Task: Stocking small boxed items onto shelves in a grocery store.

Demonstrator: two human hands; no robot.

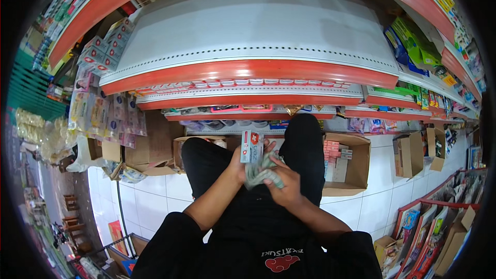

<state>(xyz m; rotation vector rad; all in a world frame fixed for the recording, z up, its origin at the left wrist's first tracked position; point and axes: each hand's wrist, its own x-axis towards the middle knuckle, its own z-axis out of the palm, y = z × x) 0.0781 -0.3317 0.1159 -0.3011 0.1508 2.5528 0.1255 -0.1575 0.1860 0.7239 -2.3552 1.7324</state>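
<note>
Held upright over my lap is a small white and grey soap box [252,147] with a red emblem, its printed face towards me. My left hand [237,166] grips it from the left side, with fingertips showing past its right edge. A crumpled greenish cloth [254,176], partly blurred, is in my right hand [286,184]. The cloth touches or overlaps the lower right of the box; I cannot tell which. Both hands are between my raised knees, in front of a white metal shelf [248,23] with a red front strip.
Similar boxes [104,50] are stacked at the shelf's left end. Hanging packets [99,112] are below them. An open cardboard box [356,166] with small cartons [336,149] stands right of my knee. Lower shelves hold rows of goods. A display rack [430,236] is at lower right.
</note>
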